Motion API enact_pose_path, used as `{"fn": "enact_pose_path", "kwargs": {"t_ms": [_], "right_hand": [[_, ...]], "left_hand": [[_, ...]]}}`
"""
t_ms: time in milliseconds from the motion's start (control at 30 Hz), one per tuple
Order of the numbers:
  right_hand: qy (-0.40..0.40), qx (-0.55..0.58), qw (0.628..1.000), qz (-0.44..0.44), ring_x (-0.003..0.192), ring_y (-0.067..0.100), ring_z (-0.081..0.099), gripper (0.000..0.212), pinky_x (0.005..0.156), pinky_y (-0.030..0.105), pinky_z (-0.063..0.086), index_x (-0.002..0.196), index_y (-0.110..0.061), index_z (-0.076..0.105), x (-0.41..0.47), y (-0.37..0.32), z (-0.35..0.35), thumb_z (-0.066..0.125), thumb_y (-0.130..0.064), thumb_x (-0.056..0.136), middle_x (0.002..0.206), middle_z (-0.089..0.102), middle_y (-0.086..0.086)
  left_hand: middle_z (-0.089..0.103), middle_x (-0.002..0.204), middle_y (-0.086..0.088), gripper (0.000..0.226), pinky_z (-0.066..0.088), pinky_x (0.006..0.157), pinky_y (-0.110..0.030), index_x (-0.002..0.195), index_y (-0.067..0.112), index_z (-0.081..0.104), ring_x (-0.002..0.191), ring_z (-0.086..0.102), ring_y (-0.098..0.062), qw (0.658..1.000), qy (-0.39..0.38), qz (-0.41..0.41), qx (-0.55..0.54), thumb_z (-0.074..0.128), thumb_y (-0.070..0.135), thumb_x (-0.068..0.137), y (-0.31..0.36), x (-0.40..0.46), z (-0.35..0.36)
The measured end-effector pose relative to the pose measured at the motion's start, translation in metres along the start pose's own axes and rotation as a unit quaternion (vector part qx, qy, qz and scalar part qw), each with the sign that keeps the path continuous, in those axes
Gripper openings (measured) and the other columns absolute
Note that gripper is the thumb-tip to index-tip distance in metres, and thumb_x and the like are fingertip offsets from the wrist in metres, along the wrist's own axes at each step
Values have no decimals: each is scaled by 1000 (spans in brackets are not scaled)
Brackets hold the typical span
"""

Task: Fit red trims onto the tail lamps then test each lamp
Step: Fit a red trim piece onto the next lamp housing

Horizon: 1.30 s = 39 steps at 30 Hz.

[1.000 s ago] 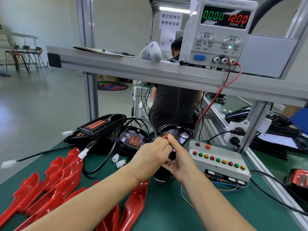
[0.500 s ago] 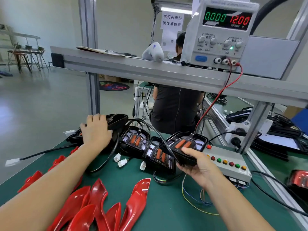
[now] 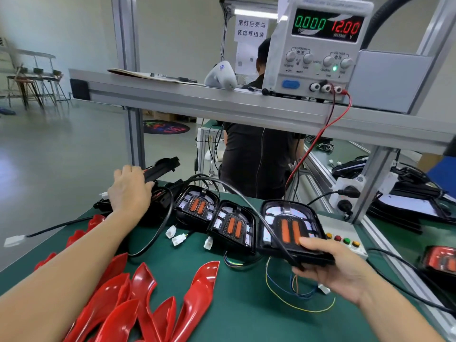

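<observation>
**Green bench, loaded**

Green mat-topped bench [image 3: 246, 314]. Near left, a heap of red trims [image 3: 138, 302]. Far across the middle, two black tail lamps [image 3: 197, 208] side by side, white connectors [image 3: 176, 236] just before them. Right, a grey button box [image 3: 345, 240]; loose coloured wires [image 3: 293, 294] near it.

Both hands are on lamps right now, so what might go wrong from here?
1. The left hand lifts a black tail lamp housing whose black cable loops across the green mat; it may snag.
2. The right hand holds the nearest black tail lamp by one edge, with thin coloured wires trailing below.
</observation>
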State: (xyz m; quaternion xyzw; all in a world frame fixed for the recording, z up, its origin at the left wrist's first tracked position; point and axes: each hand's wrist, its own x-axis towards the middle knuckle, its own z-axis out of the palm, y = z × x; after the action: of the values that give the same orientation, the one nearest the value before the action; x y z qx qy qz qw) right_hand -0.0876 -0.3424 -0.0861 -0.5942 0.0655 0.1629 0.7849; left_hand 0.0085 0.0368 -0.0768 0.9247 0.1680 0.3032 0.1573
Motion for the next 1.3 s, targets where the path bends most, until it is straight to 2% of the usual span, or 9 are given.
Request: {"fn": "enact_pose_path", "kwargs": {"t_ms": [167,267,467,600,733,867,967,1100,1300], "right_hand": [[-17,-65,997,33,68,29,70,37,54,37,58,88,-4,78,-31,5,-37,81,3,52,94,71,24],[0,-72,996,60,64,32,67,57,51,39,55,92,-8,77,-49,8,-56,90,-13,37,92,70,26],[11,-121,987,104,63,29,70,76,56,35,57,90,-8,80,-73,10,-79,100,-12,17,96,72,24],[64,-164,981,82,72,7,70,56,82,30,51,122,-1,58,-72,16,-97,65,15,68,127,62,13],[26,-70,991,107,78,31,73,49,58,38,60,94,-9,78,-86,24,-88,89,-2,47,99,74,18],[61,-60,995,55,64,29,72,32,70,44,53,71,-6,79,-87,35,-68,88,0,40,83,74,20],[69,-37,997,23,68,29,70,35,55,36,57,94,2,75,-87,46,-67,76,-10,61,98,71,27],[87,-3,996,-11,76,33,65,43,55,37,57,111,6,67,-91,64,-75,67,-12,72,108,67,31],[128,39,990,-45,83,35,63,46,61,39,60,111,6,65,-104,82,-83,71,-14,70,109,68,29]], "left_hand": [[54,110,-15,29,43,71,-46,107,2,57,107,45,-34,999,-24,29,21,64,23,89,14,-4,4],[54,111,-14,29,44,74,-46,107,2,59,109,45,-33,998,-36,46,28,65,23,88,20,-6,6],[57,110,-11,30,45,75,-43,108,5,63,109,46,-32,996,-49,66,30,64,27,89,19,-3,7],[59,113,-10,28,47,81,-44,114,9,61,111,47,-31,995,-63,73,17,58,24,91,13,-2,7],[57,115,-11,29,47,83,-45,118,10,60,109,46,-32,993,-72,82,31,55,21,92,11,-8,7],[54,128,-9,37,36,94,-46,127,14,56,117,40,-33,990,-58,93,83,55,21,91,14,-17,5],[51,135,-8,42,29,100,-45,131,15,54,125,35,-32,987,-41,138,72,55,19,89,23,-30,2],[50,136,-5,44,30,103,-45,131,14,55,128,36,-29,968,-83,230,-54,59,11,87,57,-62,-8],[37,147,6,63,19,113,-37,140,25,43,136,28,-19,875,-173,429,-145,58,5,82,118,-130,-21]]}}
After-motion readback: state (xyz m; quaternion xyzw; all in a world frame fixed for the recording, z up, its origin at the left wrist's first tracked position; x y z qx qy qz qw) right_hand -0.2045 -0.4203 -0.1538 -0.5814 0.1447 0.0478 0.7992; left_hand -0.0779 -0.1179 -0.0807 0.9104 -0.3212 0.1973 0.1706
